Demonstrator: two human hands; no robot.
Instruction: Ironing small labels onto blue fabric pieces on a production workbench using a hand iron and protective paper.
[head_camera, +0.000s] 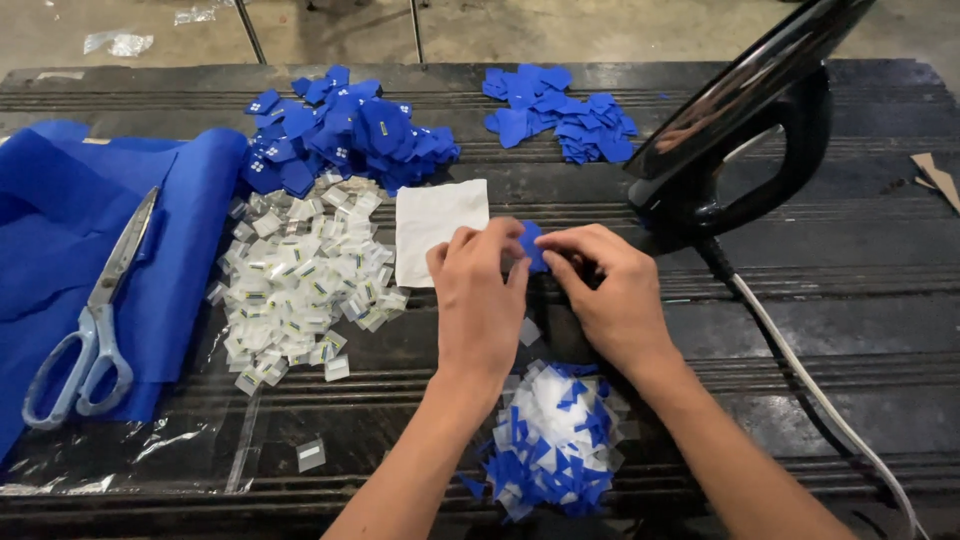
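Iron (745, 130) beside right hand (610, 295); left hand (478, 300) pinching blue patch (532, 246)

Both hands meet over the dark worktop (860, 300), the left hand (478, 295) and right hand (608, 295) pinching one small blue fabric piece (531, 245) between fingertips. A white cloth square (432, 225) lies just beside the left hand. A black iron (745, 130) stands upright near the right hand.

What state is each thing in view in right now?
Left hand: pinching the blue fabric piece.
Right hand: pinching the same piece.
Blue fabric piece: held between both hands, above the table.
Iron: stood upright on its heel, cord trailing.
Scissors: closed, lying on the blue cloth.
White square: flat on the table.
Clear label pile: loose heap.
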